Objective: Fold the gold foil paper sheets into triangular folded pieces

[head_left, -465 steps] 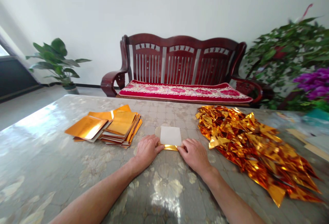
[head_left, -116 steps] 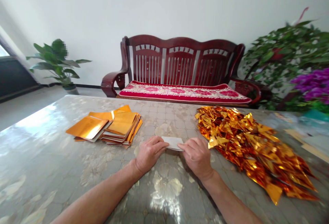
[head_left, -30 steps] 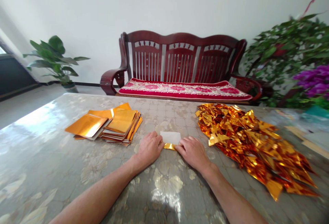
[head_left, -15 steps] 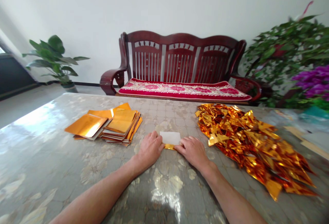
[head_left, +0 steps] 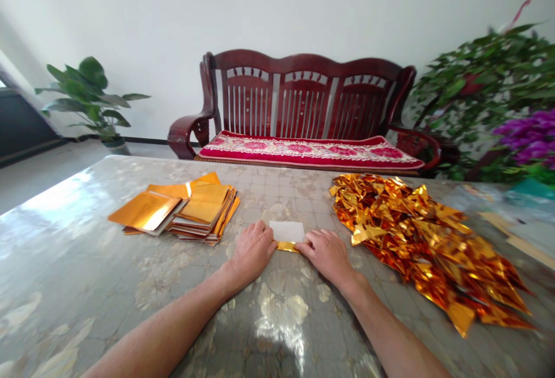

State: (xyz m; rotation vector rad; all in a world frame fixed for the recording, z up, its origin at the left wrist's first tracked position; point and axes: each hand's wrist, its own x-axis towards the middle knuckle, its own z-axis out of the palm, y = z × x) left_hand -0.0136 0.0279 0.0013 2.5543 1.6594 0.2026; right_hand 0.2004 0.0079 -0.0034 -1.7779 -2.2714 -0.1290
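A sheet of gold foil paper [head_left: 287, 231] lies on the table in front of me, white side up, with its near edge folded over as a narrow gold strip. My left hand [head_left: 255, 246] grips the left end of that fold, fingers curled and thumb along the strip. At the right end, my right hand [head_left: 325, 252] holds the fold the same way, fingers bent over the edge. The fingertips partly cover both ends of the paper.
To the left sits a stack of flat gold foil sheets [head_left: 202, 210]. A large heap of folded gold foil pieces [head_left: 416, 239] spreads over the right side. Clear plastic bags [head_left: 489, 199] lie at the far right. Beyond the patterned table [head_left: 173, 308] stands a wooden bench [head_left: 303, 100].
Almost nothing differs. Both hands stay on the folded edge, the right thumb having shifted very slightly outward along the strip.
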